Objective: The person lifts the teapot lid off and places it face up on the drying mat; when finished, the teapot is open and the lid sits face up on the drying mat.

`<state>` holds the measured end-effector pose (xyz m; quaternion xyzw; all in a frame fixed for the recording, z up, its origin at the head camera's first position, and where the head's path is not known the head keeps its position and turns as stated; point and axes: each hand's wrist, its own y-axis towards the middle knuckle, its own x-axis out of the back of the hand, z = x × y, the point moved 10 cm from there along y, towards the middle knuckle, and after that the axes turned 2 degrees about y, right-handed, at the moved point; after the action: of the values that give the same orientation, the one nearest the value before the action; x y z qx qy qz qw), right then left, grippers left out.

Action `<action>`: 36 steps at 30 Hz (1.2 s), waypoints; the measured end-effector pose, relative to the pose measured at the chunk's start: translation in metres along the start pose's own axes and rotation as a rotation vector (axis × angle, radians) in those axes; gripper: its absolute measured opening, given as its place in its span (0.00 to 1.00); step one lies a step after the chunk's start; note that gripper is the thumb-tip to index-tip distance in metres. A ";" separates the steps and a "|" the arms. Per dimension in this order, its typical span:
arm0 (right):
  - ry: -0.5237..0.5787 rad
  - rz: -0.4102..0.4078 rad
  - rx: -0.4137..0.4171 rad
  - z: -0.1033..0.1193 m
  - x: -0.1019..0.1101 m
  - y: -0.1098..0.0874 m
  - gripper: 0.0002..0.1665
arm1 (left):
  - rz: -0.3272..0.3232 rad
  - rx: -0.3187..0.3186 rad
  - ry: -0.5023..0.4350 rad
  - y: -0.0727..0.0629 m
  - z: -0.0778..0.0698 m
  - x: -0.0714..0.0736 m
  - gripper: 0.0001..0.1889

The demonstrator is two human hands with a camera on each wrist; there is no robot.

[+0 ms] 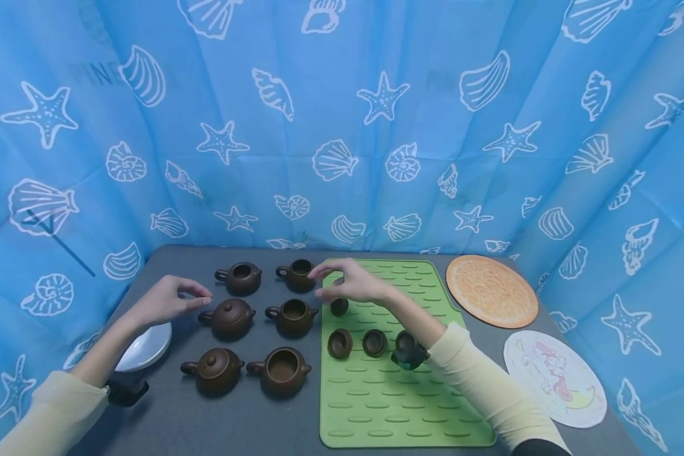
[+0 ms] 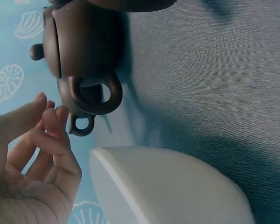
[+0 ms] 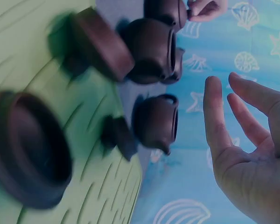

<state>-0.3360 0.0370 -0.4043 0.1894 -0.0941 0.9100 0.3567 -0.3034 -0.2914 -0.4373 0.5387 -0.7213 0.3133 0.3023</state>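
Note:
My left hand (image 1: 171,301) hovers with bent, relaxed fingers beside a lidded brown teapot (image 1: 232,320), near its handle; nothing is between thumb and fingers. A second lidded teapot (image 1: 213,372) stands in front of it. Over the far left part of the green mat (image 1: 353,380), my right hand (image 1: 350,283) is held up with thumb and fingers apart, holding nothing. Just beneath it lies a small teapot lid (image 1: 339,307). Close by on the left are lidless teapots, one at the back (image 1: 299,276) and one in the middle (image 1: 293,318).
More lidless teapots stand at the back left (image 1: 243,279) and front (image 1: 281,372). Several upturned lids (image 1: 374,342) lie on the mat. A white bowl (image 1: 145,347) sits under my left forearm. To the right are an orange-slice placemat (image 1: 492,291) and a round drawing (image 1: 553,377).

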 end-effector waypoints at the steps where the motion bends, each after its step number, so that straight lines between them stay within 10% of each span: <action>1: 0.005 0.006 0.010 0.003 -0.003 0.003 0.26 | 0.006 -0.003 0.003 -0.002 0.000 -0.001 0.16; 19: 0.124 0.082 0.065 0.052 -0.065 0.065 0.18 | 0.082 0.007 -0.034 -0.009 0.007 -0.016 0.10; 36: 0.164 0.151 -0.076 0.035 -0.120 0.115 0.16 | 0.133 -0.041 -0.058 -0.003 0.003 -0.016 0.10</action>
<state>-0.3245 -0.1306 -0.4259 0.0932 -0.1128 0.9424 0.3006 -0.2972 -0.2853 -0.4511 0.4921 -0.7702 0.3023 0.2706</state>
